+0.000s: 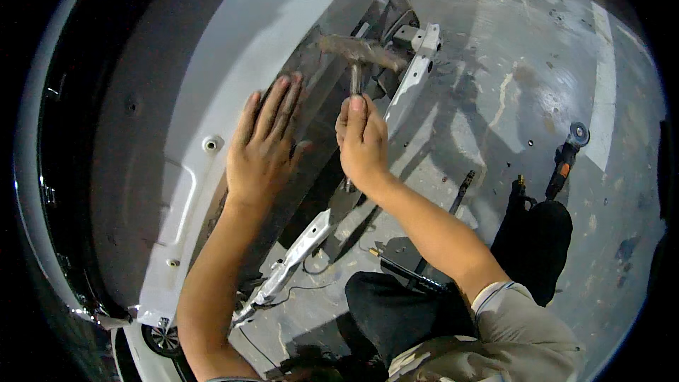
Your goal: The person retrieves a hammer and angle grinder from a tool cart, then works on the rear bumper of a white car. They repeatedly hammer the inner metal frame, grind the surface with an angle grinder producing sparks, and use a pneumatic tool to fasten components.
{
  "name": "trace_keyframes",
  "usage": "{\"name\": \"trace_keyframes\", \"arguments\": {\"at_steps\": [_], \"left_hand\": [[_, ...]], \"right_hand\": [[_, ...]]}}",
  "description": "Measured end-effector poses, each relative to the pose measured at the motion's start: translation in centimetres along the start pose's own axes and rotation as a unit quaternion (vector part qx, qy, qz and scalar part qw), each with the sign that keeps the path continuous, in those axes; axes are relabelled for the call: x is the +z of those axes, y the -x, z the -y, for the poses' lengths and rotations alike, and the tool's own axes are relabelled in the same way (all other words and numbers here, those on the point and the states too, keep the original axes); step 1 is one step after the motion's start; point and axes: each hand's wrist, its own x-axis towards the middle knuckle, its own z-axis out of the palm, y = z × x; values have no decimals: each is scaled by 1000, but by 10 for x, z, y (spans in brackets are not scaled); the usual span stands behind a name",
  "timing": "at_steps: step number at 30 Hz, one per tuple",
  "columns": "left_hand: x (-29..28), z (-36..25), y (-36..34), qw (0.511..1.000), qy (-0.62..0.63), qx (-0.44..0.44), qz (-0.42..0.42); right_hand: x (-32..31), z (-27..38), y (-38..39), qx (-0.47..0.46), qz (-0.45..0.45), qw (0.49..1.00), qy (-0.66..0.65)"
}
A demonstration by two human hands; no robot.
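A hammer point(362, 51) with a long worn metal head is gripped in my right hand point(364, 138), its shaft upright above my thumb. The hammer head is held over the dark lower part of a car's rear end. My left hand point(265, 141) lies with fingers stretched out along the edge of the white body panel point(240, 49); its fingertips are smudged with dirt. Beyond the hammer and again below my right hand show parts of a white metal bar point(416, 74). The stretch between them is hidden by my right hand and forearm.
On the grey floor point(488, 113) at the right lies an angle grinder point(566, 159) with an orange-and-black body. A black rod-like tool point(463, 191) and a black tool with a brass-coloured tip point(407, 272) lie near my knees. Thin cables run below the white bar.
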Motion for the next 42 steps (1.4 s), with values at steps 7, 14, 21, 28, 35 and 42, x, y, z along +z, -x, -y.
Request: {"name": "trace_keyframes", "arguments": {"at_steps": [7,14,21,28,35,42], "left_hand": [[7,0,29,1000,-22,2,-12],[11,6,74,1000,14,-26,-8],[17,10,86,1000,1,-2,1],[19,16,110,997,-78,13,0],[30,29,169,996,-92,1,-17],[31,35,211,998,-52,-37,8]], "right_hand": [[5,0,5,28,-9,1000,7],[37,-4,44,96,-45,990,-92],[53,-6,52,40,-19,999,-21],[69,-6,77,76,-16,996,-51],[79,-13,100,137,-20,985,-106],[77,-2,98,132,-40,987,-77]]}}
